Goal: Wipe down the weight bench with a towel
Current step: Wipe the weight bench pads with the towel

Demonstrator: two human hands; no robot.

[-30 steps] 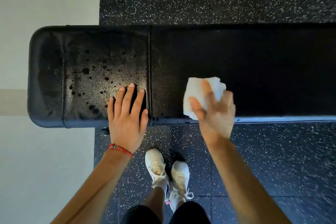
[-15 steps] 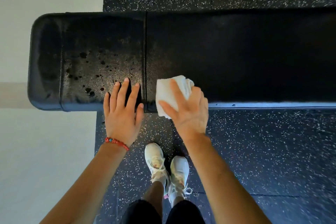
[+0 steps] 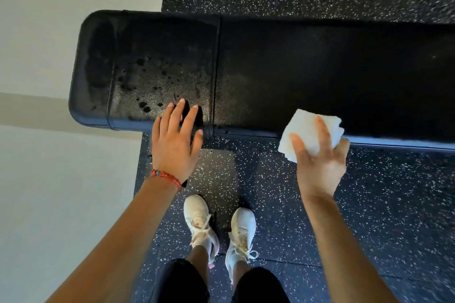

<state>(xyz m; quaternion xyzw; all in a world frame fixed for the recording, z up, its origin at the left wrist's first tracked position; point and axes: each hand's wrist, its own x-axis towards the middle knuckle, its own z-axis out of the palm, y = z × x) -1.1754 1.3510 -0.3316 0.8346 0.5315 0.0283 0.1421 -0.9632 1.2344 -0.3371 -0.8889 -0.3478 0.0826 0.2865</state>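
1. Sliding rightward since half a second ago: right hand point(image 3: 320, 157) with folded white towel point(image 3: 310, 134), from beside the pad seam point(image 3: 216, 76) to well right of left hand point(image 3: 176, 141)
2. Right hand pinches towel, thumb and forefinger on top, at near edge of weight bench point(image 3: 320, 69)
3. Left hand unmoved, fingers straight, flat on wet spotted pad

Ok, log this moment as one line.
left hand flat on bench | right hand holds towel at front edge | droplets remain
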